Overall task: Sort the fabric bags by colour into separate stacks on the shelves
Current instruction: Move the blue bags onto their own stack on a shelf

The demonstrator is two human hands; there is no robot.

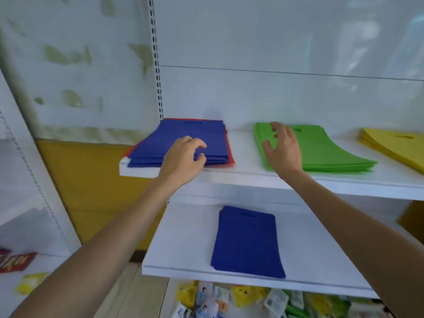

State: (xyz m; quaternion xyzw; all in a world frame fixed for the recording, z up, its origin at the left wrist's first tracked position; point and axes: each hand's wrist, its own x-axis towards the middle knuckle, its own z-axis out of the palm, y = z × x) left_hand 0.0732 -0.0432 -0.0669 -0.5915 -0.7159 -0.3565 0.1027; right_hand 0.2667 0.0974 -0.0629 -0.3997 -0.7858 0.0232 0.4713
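Note:
On the upper shelf (252,177) lies a stack of blue bags (183,138) with red bags (231,157) showing underneath at its edges. My left hand (183,157) hovers at the stack's front right corner, fingers loosely curled, holding nothing. To the right sits a green stack (321,150); my right hand (283,148) is spread open over its left part. A yellow stack (394,145) lies at the far right. One blue bag (247,242) lies flat on the lower shelf (183,249).
A slotted upright (156,65) runs up the back wall left of the shelves. Below the lower shelf lie several small coloured packets (241,299). Another white shelf unit (27,203) stands at the left with a red packet (16,262) on it.

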